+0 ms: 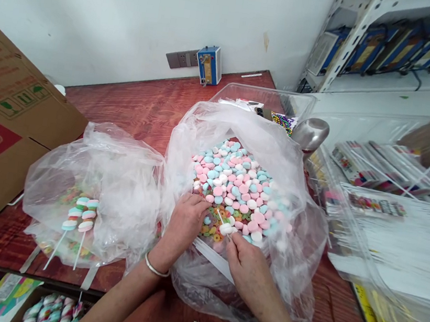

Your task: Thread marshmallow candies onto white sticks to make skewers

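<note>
Green marks and red print are seen on the box [2, 117], but no word can be read. A stick [220, 217] carrying white sweets is pinched between the fingers [233, 236] of the right hand [248, 268], just above the heap of pink, blue and white sweets [235, 185] in the big bag [219, 130]. The left hand [185, 220] is sunk among them, fingers curled; whether anything is gripped cannot be told. Lollipops [81, 214] are seen in a smaller bag [119, 169] on the worktop [139, 103].

Bright, even indoor light, soft shadows.
Glare whitens the plastic bag [250, 134]; right of it, the edges bend and blur.
</note>
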Available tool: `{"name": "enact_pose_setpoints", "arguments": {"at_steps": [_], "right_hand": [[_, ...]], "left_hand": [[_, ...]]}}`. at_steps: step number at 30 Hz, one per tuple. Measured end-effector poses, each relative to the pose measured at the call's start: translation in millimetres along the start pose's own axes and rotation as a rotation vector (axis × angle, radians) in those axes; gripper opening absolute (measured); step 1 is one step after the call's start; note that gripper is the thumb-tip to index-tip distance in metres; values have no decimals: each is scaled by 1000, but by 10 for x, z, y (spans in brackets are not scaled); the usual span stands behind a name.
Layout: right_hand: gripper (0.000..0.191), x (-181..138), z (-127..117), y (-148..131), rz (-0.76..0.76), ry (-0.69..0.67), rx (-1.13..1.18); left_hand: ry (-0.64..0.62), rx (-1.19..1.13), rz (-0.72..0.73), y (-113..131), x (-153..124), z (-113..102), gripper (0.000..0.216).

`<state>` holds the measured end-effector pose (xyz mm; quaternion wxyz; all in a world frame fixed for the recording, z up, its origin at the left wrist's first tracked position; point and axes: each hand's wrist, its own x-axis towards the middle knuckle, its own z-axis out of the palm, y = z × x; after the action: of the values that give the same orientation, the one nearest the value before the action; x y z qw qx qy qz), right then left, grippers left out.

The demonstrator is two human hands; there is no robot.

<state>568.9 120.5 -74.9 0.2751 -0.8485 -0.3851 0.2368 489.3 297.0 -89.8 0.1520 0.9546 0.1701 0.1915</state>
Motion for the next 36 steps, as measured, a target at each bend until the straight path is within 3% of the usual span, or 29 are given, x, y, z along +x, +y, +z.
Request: {"name": "enact_pose_setpoints", "arguments": {"at_steps": [6,19,26,31,36], "right_hand": [[30,53,35,11,-1,-55,1],[27,151,37,-6,-42,-78,107],[28,97,-27,-19,-37,-85,157],[26,42,-41,-43,-42,-70,226],[27,-21,-39,-45,-15,-38,211]], "left_hand": [[4,-42,-57,-33,13,76,16],[30,-276,-180,-39,8,19,16],[21,-493,-380,2,30,-42,17],[-70,-705,-600,23,33,-33,26],[-97,-784,-599,78,18,-23,26]]}}
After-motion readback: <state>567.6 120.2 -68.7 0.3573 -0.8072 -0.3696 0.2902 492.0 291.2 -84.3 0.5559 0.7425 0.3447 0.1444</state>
